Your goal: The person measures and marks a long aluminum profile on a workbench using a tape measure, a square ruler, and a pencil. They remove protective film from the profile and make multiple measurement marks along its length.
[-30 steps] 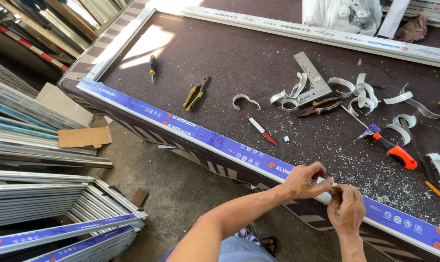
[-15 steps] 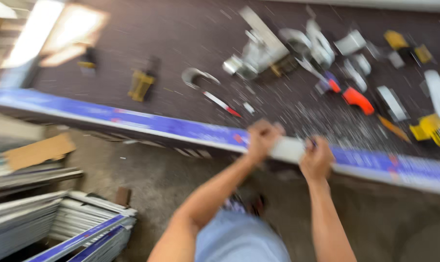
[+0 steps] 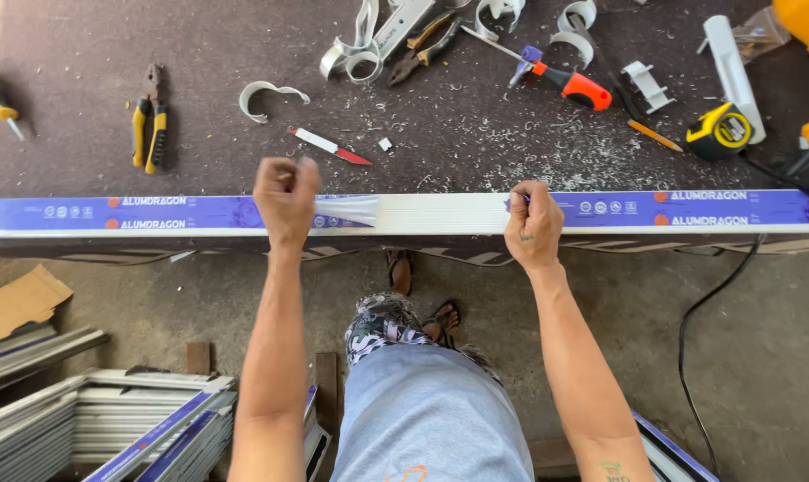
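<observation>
A long white aluminium profile [image 3: 440, 214] wrapped in blue printed film lies along the near edge of a dark workbench [image 3: 199, 54]. My left hand [image 3: 285, 196] is clenched on a strip of the film [image 3: 346, 211], which is pulled back to the left and leaves a bare white stretch in the middle. My right hand [image 3: 531, 225] rests on the profile at the other end of the bare stretch, fingers curled over the film edge there.
On the bench lie yellow-handled pliers [image 3: 149, 125], a red-and-white knife [image 3: 329, 146], an orange-handled screwdriver [image 3: 565, 82], a yellow tape measure [image 3: 719, 132], curled film scraps [image 3: 263, 93] and shavings. Stacked profiles [image 3: 92, 428] lie on the floor at left. A black cable [image 3: 708, 303] hangs at right.
The view has swung to look straight down on the bench edge. My hands have moved apart, the left pulling film leftwards, so a longer bare white stretch shows.
</observation>
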